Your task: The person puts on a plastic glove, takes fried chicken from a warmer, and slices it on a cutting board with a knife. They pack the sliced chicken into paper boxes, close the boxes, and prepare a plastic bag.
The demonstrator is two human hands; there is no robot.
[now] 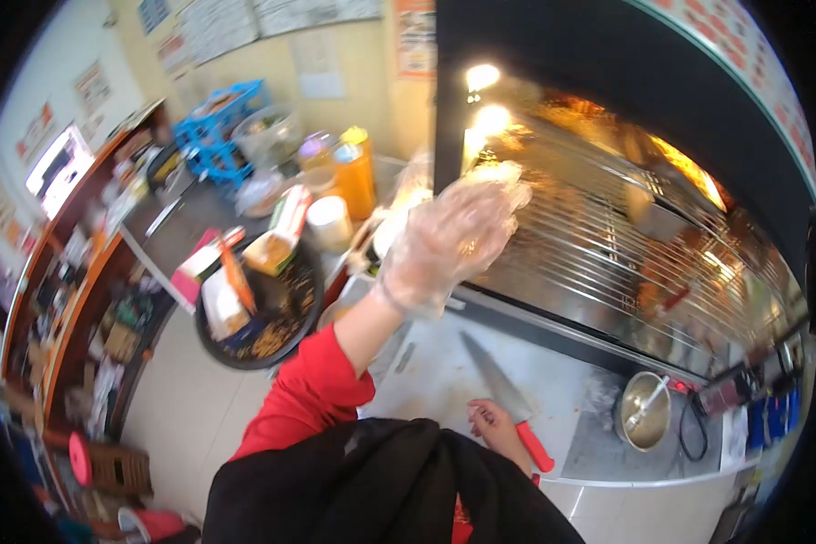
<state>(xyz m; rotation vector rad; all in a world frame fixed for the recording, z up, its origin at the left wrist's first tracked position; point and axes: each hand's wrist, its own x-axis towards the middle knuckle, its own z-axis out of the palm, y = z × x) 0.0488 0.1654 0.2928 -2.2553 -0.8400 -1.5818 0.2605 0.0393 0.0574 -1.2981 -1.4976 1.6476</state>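
My left hand [453, 238] wears a clear plastic glove and reaches up in front of the lit glass-fronted cabinet [598, 227]. Its fingers stretch up and to the right, slightly blurred, with nothing visible in them. My right hand [491, 422] is bare and low over the white cutting board [426, 367], fingers curled in and no object showing. Beside it lies a large knife [497, 374], its red handle towards me and partly next to my wrist. Metal racks [589, 218] with browned food sit inside the cabinet.
A metal bowl [644, 412] with a white-handled utensil stands right of the board. At left are a black bin [210, 344] full of packaging, an orange bottle [354, 172], a white cup [329, 224] and a blue basket [213, 136]. Cluttered shelves [82, 317] line the far left.
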